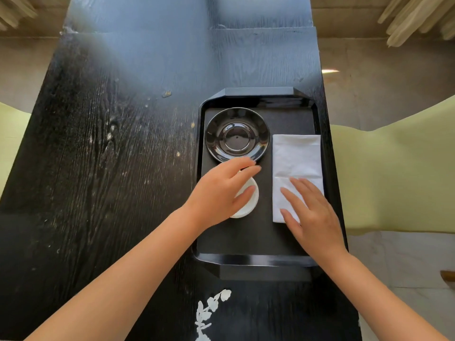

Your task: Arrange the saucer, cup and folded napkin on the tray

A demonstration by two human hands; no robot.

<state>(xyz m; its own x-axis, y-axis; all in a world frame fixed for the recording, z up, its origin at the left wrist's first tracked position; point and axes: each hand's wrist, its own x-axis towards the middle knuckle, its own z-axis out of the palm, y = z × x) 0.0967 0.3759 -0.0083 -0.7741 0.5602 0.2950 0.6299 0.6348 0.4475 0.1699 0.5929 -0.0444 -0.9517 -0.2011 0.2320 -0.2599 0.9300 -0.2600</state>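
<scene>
A black tray [258, 262] lies lengthwise on the right half of a dark wooden desk [110, 156], right of frame centre. In its upper left part sits a glossy black saucer [236, 134], empty. Just below the saucer, still on the tray, stands a small white cup [248, 200], seen from above and mostly covered by the left hand [219, 193]. That hand's fingers [242, 168] spread over the cup's rim, the fingertips reaching to the saucer's near edge and the thumb lying across the cup's mouth; whether the grip is truly closed on the cup cannot be told from this angle.

Along the tray's right side lies a white folded napkin [296, 158], a long rectangle running up and down the frame, its right edge over the tray's rim. The right hand [312, 212] rests flat and released on the napkin's lower end, fingers spread, hiding its lower right corner.

A white floral motif [209, 311] marks the desk at the bottom centre. Pale green seats [394, 180] flank the desk at both sides.
</scene>
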